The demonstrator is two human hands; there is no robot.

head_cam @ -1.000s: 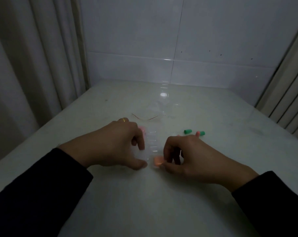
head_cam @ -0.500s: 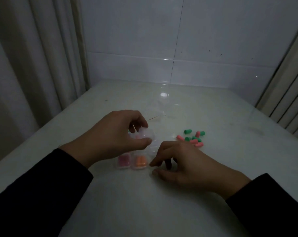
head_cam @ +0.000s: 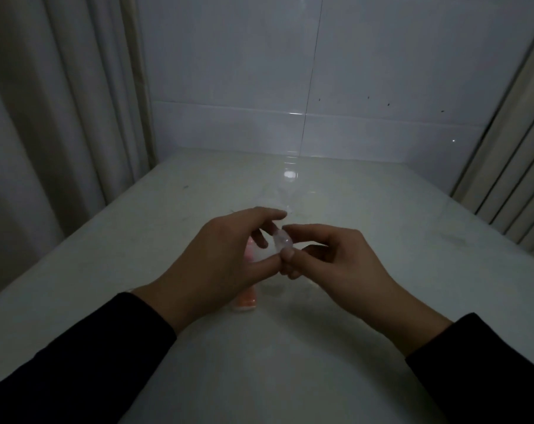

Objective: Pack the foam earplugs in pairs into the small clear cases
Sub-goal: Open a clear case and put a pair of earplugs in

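Note:
Both hands meet above the middle of the white table (head_cam: 290, 347), holding a small clear case (head_cam: 281, 242) between them. My left hand (head_cam: 226, 255) pinches the case between thumb and fingers on its left side. My right hand (head_cam: 330, 255) pinches its right side with thumb and forefinger. Under my left hand lies a packed case with orange earplugs (head_cam: 246, 301), partly hidden. A pink-filled case (head_cam: 248, 249) shows just behind the left fingers. The loose earplugs are hidden behind my right hand.
A tiled wall (head_cam: 321, 87) closes the back of the table. A curtain (head_cam: 45, 117) hangs along the left edge, and slatted panels (head_cam: 504, 163) stand at the right. Faint clear plastic items (head_cam: 287, 206) lie beyond my hands.
My right hand has risen from the table and taken hold of the clear case that my left hand held. Both hands moved to the centre, covering the loose earplugs.

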